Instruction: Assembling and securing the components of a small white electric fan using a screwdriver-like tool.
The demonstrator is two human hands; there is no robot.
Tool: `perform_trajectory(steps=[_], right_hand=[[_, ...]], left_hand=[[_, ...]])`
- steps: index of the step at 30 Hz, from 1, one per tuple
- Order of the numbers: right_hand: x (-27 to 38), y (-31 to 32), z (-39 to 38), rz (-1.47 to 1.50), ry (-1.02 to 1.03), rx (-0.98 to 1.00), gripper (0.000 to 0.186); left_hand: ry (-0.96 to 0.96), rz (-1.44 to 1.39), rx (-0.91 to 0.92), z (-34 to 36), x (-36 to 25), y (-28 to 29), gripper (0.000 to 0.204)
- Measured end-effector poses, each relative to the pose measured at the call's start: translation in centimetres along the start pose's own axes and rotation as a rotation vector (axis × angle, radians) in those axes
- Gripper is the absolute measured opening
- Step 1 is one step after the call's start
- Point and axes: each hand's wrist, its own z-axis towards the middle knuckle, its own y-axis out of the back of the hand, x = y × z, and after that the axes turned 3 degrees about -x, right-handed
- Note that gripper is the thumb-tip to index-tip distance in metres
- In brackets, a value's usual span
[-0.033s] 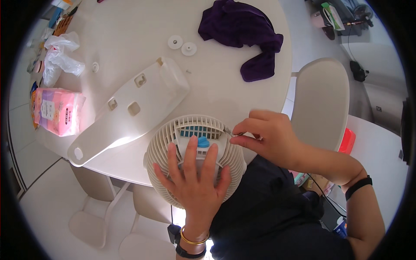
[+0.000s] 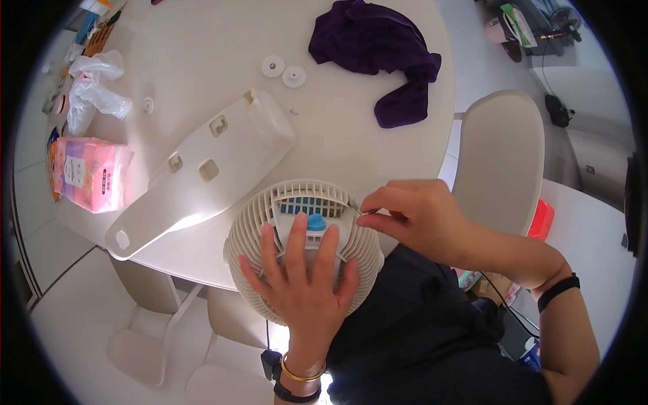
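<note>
Fingers spread wide, left hand (image 2: 307,290) lies palm-down on the pale ribbed fan housing (image 2: 344,236), gripping nothing, presumably bracing it. Right hand (image 2: 428,216): thumb and forefinger pinched on a slim dark piece (image 2: 370,212), kind unclear, at the housing's upper-right rim. Housing sits by the table's (image 2: 202,61) near edge; long white plastic part (image 2: 233,158) beyond left, probably placed clear of both hands.

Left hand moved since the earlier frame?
No, no visible shift: judged against the long white panel, the left hand sits in the same place, spread over the round grille.
</note>
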Motion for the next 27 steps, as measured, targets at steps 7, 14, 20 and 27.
perform_trajectory(steps=[7,14,20,27], right_hand=[[-0.3,-1.7,0.3,-0.031,0.290,-0.116,0.020],[-0.1,-1.6,0.1,0.007,0.174,-0.133,0.040],[0.2,-1.0,0.2,0.306,-0.112,-0.028,0.024],[0.0,-1.5,-0.4,0.269,-0.070,-0.030,0.018]], left_hand=[[0.006,0.009,0.014,-0.2,0.1,0.1,0.038],[0.022,-0.009,0.033,-0.3,0.1,0.1,0.037],[0.036,-0.022,0.047,-0.2,0.1,0.3,0.036],[0.042,-0.014,0.065,-0.2,0.0,0.4,0.035]])
